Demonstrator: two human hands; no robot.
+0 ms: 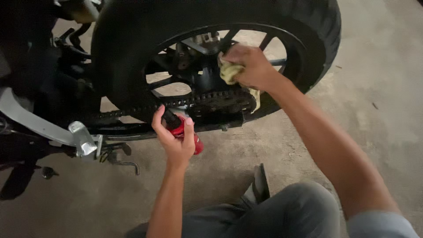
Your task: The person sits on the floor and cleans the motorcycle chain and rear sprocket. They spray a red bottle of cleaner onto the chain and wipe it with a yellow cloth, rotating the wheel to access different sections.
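Note:
My left hand (pixel 175 139) grips a small red bottle (pixel 192 140) with a dark cap, its top tilted up against the motorcycle's drive chain (pixel 176 102). My right hand (pixel 246 66) is closed on a yellowish rag (pixel 229 72), pressed against the hub area above the rear sprocket (pixel 222 102). A strip of the rag hangs down behind the sprocket. Both hands work inside the black rear wheel (pixel 317 39), whose spokes surround them.
A silver footpeg bracket (pixel 83 139) and a side-stand piece jut out at lower left. My knee in grey trousers (pixel 299 211) is at the bottom, with a shoe tip beside it. Bare concrete floor (pixel 379 97) lies to the right.

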